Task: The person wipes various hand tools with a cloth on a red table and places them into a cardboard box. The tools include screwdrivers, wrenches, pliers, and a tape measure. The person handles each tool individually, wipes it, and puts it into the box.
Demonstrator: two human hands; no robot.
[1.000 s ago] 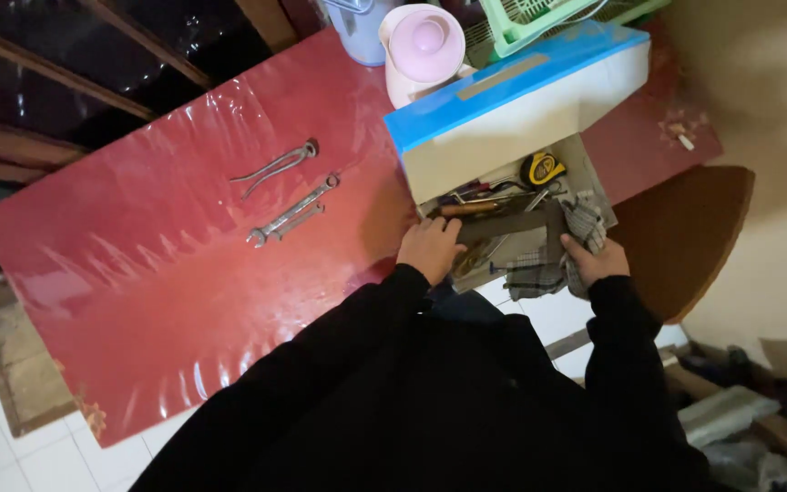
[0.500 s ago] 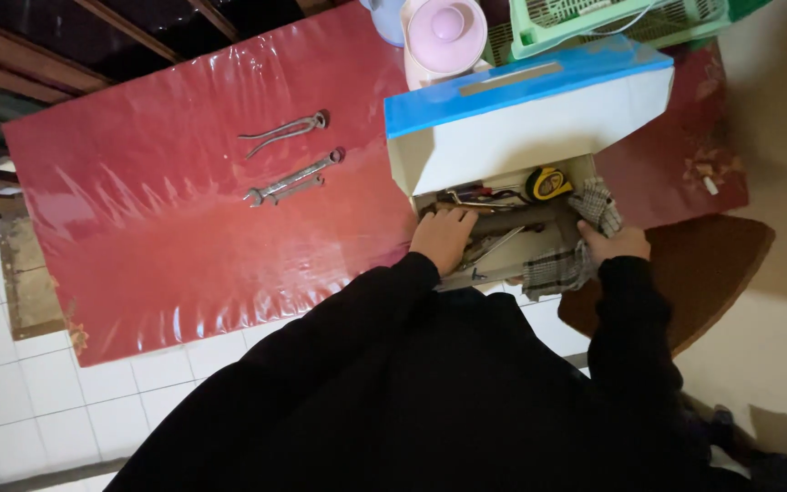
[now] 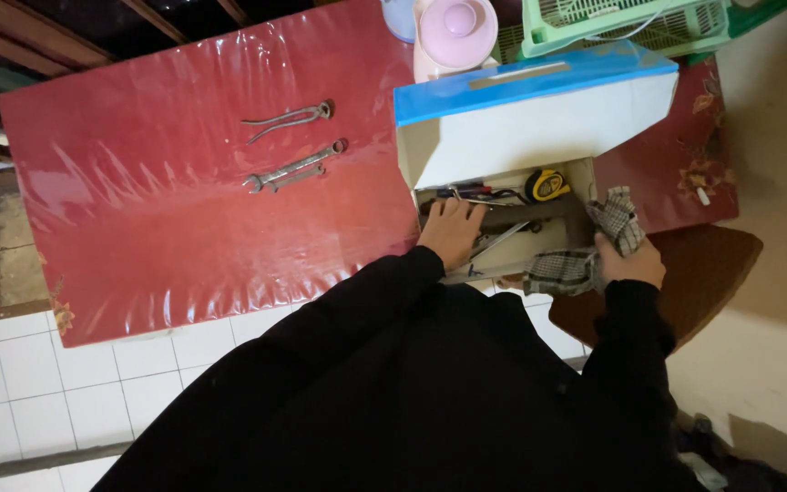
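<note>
Right hand (image 3: 632,261) closed around a grey-and-white checked cloth (image 3: 585,255), held at the near right corner of the open cardboard tool box (image 3: 585,182). Left hand (image 3: 451,232) lies flat, fingers spread, inside the box on the tools; whether it grips 1 cannot be told. A yellow round tape measure (image 3: 546,185) sits deeper in the box. Farther left on the red plastic-covered table (image 3: 184,228): 2 steel spanners (image 3: 295,168), then metal pincers (image 3: 289,118). Beyond the box, a pink lidded jug (image 3: 453,32).
</note>
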